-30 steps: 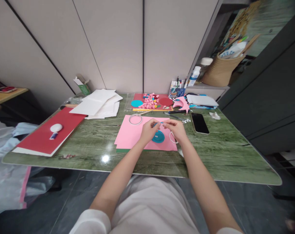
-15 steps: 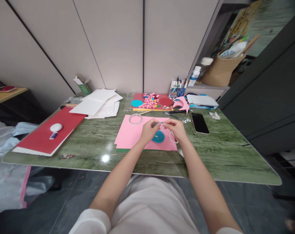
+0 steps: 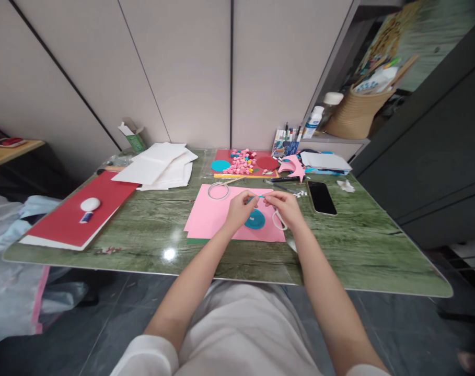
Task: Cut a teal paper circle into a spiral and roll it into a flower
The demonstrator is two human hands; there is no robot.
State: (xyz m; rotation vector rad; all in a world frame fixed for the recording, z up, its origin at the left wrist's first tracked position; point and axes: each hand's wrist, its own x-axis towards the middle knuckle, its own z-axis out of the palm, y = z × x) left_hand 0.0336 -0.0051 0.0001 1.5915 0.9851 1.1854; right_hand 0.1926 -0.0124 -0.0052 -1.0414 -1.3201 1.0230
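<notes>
Between my fingertips is a thin blue strip [image 3: 261,197], seemingly paper, held above pink sheets. My left hand [image 3: 241,209] pinches its left end and my right hand [image 3: 283,206] pinches the other. Just below lies a blue disc [image 3: 254,220] with a small pale piece on it, resting on the pink paper [image 3: 206,214]. A roll of tape [image 3: 218,191] sits at the paper's upper left. Close to my right hand is a white loop [image 3: 278,220], partly covered by that hand; it looks like a scissors handle.
Behind are pink rolled paper pieces [image 3: 241,163], a light-blue disc [image 3: 220,166] and a pink cut-out [image 3: 293,167]. A phone [image 3: 322,198] lies right. White sheets [image 3: 154,164] and a red sheet [image 3: 74,209] with a glue stick [image 3: 86,217] are left.
My fingertips have drawn slightly apart, and a little more of the blue strip shows between them. Everything on the table stays where it was.
</notes>
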